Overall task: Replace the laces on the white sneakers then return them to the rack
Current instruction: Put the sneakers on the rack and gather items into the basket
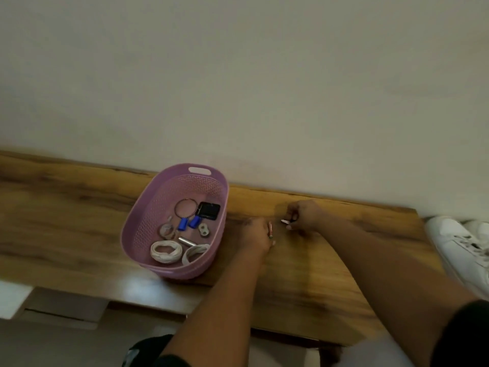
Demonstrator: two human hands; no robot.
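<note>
- Stretching along the wall, a wooden table (79, 223) is carrying everything.
- White sneakers (460, 247) are lying at the table's right end.
- A purple basket (148, 207) is sitting mid-table, holding coiled white laces (166, 250).
- Right of the basket, the left hand (258, 235) is curling round a small reddish item.
- Beyond it, the right hand (304, 215) is pinching a small pale item.

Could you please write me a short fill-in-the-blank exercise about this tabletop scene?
1. The coiled white laces lie inside the ____ basket.
2. The basket stands on a ____ table.
3. The white sneaker is at the table's ____ end.
4. Each hand, left hand and right hand, pinches a small ____-coloured item.

Missing words: purple; wooden; right; light
</note>
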